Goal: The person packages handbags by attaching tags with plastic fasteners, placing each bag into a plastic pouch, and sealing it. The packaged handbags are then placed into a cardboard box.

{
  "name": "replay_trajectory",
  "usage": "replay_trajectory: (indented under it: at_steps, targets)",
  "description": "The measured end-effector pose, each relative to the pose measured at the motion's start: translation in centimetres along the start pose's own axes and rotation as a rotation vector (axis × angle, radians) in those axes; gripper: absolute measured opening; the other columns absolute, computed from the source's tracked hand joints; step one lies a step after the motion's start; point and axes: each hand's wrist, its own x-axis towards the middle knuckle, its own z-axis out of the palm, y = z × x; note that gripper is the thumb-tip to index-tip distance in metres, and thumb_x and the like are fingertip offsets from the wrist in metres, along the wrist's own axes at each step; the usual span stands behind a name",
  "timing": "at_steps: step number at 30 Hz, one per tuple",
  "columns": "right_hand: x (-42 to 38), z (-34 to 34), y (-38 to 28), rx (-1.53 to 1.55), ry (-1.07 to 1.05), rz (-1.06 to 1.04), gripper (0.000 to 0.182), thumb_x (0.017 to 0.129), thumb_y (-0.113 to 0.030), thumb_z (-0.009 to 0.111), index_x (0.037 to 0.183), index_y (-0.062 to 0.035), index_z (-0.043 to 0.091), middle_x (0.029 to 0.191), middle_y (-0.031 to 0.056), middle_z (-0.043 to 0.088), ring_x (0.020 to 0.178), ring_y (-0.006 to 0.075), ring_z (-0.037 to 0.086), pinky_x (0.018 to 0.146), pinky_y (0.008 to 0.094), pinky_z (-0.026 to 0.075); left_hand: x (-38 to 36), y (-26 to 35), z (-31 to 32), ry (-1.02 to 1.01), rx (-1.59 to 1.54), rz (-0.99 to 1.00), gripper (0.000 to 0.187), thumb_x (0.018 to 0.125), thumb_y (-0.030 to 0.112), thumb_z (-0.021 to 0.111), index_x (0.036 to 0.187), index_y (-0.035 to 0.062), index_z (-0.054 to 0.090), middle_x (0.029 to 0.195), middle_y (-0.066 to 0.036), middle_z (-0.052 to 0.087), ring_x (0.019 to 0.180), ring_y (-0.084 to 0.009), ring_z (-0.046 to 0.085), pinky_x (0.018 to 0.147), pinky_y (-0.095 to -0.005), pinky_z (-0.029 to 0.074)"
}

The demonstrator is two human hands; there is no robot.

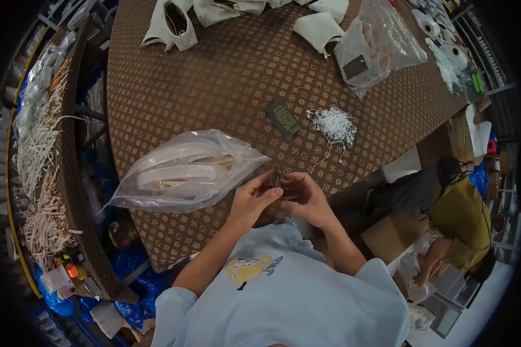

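Observation:
My left hand [256, 198] is closed on a small dark tag [275, 176], pinched near its lower end at the table's near edge. Close beside it, my right hand [305, 199] has its fingers curled in; whatever it grips is too small to make out. Left of my hands lies a clear plastic bag [185, 171] with pale curved straps inside. Beyond my hands, a dark green printed card [283, 120] lies flat on the brown patterned table [214, 98]. To its right sits a tangled heap of white tag strings [333, 125], one strand trailing towards me.
Cream bags [176, 29] line the far edge, with another cream bag [318, 32] beside a clear plastic bag [379, 46] at far right. A rack of pale straps [46, 168] stands left. A co-worker [460, 214] bends over cardboard boxes at right.

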Motion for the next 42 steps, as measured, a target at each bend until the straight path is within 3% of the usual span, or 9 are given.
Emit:
replay_trajectory:
  at_steps: [4,10,19,23,26,33,35,39,42]
  targets:
    - [0.4,-1.4,0.3,-0.273,0.07,0.006,0.042,0.077,-0.005,0.07,0.114,-0.0057,0.051,0.097,0.0048,0.061,0.092,0.013,0.059,0.076,0.029,0.049,0.4,-0.9,-0.7,0.178,0.045,-0.037,0.022,0.088,0.018,0.06,0.093,-0.0035,0.065,0.075,0.001,0.061,0.067,-0.0036,0.052,0.061,-0.0197,0.044]
    - [3.9,-11.0,4.7,-1.256,0.304,-0.044,0.023,0.071,-0.017,0.07,0.093,-0.0114,0.063,0.093,0.004,0.058,0.089,0.025,0.056,0.077,0.0356,0.047,-0.8,-2.1,-2.2,0.217,0.165,-0.023,0.021,0.088,0.016,0.06,0.092,-0.0034,0.064,0.077,0.001,0.061,0.068,-0.0024,0.051,0.06,-0.0191,0.044]
    - [6.0,-13.1,6.1,-1.517,-0.036,-0.178,0.019,0.071,-0.017,0.068,0.087,-0.0092,0.061,0.09,0.0039,0.054,0.094,0.0255,0.052,0.074,0.0366,0.048,-1.7,-1.7,-2.7,0.213,0.026,-0.098,0.023,0.089,0.016,0.059,0.102,-0.0021,0.062,0.086,0.0,0.062,0.073,-0.0044,0.054,0.066,-0.0188,0.045]
    - [5.8,-9.8,2.2,-1.299,0.065,-0.241,0.011,0.077,-0.012,0.064,0.083,-0.0061,0.057,0.08,0.0027,0.056,0.081,0.021,0.057,0.069,0.0336,0.048,-2.6,-0.2,-2.4,0.198,0.149,-0.024,0.025,0.089,0.016,0.059,0.107,-0.0005,0.061,0.083,-0.001,0.062,0.073,-0.0042,0.054,0.067,-0.0196,0.045]
    - [4.4,-4.9,-2.4,-0.19,0.012,-0.18,0.012,0.086,-0.013,0.058,0.082,-0.0052,0.05,0.075,-0.001,0.057,0.07,0.0088,0.056,0.065,0.0289,0.046,-3.1,0.2,-2.6,0.236,0.429,0.181,0.024,0.087,0.012,0.06,0.109,0.0019,0.061,0.08,-0.006,0.064,0.07,-0.0058,0.055,0.065,-0.0214,0.046]
    - [1.2,3.6,-6.1,-0.61,-0.327,-0.258,0.014,0.082,-0.011,0.063,0.082,-0.0056,0.05,0.069,0.0009,0.056,0.057,0.0041,0.05,0.05,0.0215,0.04,-4.2,4.0,-2.2,0.072,0.648,0.534,0.023,0.081,0.005,0.064,0.104,0.0036,0.064,0.08,-0.012,0.065,0.064,-0.0153,0.06,0.059,-0.0259,0.048]
    - [1.0,4.3,-6.2,-0.635,-0.26,-0.218,0.015,0.081,-0.013,0.063,0.084,-0.0052,0.05,0.067,0.0069,0.06,0.057,0.0159,0.059,0.053,0.026,0.047,-4.2,4.3,-2.8,-0.008,0.687,0.534,0.02,0.08,0.006,0.066,0.1,0.0026,0.065,0.079,-0.01,0.065,0.064,-0.0168,0.061,0.059,-0.0262,0.048]
    - [0.5,5.2,-6.0,-0.61,-0.209,-0.169,0.014,0.08,-0.012,0.064,0.088,-0.0055,0.055,0.067,0.0072,0.06,0.056,0.0184,0.06,0.054,0.0271,0.048,-4.4,4.5,-3.1,-0.018,0.637,0.445,0.016,0.081,0.008,0.066,0.096,0.0017,0.065,0.078,-0.01,0.065,0.063,-0.0161,0.061,0.059,-0.0256,0.048]
    - [0.6,5.3,-4.8,-0.764,-0.049,-0.588,0.019,0.077,-0.009,0.067,0.093,-0.0058,0.059,0.068,0.0077,0.061,0.055,0.0195,0.06,0.052,0.0274,0.048,-4.6,4.3,-2.4,0.075,0.583,0.441,0.014,0.082,0.011,0.065,0.093,0.0014,0.066,0.077,-0.009,0.065,0.064,-0.0133,0.06,0.059,-0.0243,0.047]
